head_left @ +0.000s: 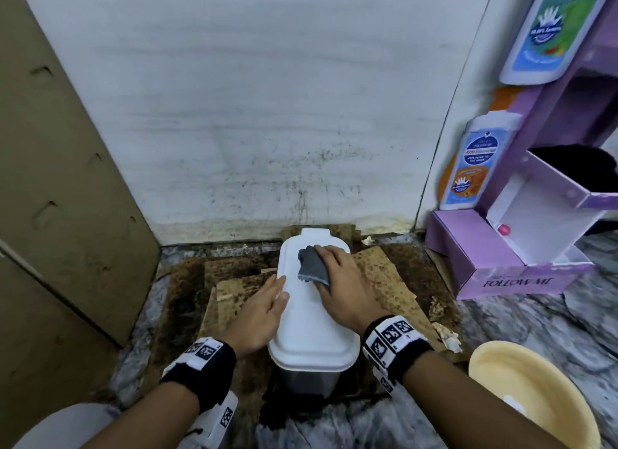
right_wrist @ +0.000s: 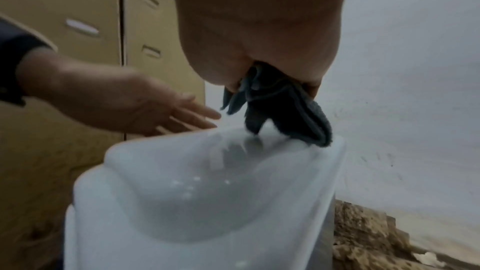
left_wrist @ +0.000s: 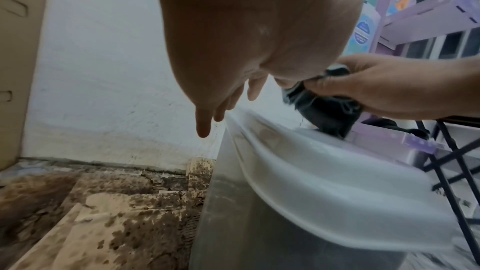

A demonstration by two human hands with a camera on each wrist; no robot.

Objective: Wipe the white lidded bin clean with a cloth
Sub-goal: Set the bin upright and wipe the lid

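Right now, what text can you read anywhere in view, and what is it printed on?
"FOLLOW ME": front of the purple box.
"Anti": middle bottle; the rest of that word and its smaller lines are too blurred.
Top bottle: label blurred, unreadable.
Wristbands: square coded markers only, no words.
Bin lid and cloth: no text.

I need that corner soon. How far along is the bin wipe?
Underway. The right hand grips the grey cloth on the far part of the white lid; the left hand steadies its left edge. The lid shows droplets; the grey body looks untouched.
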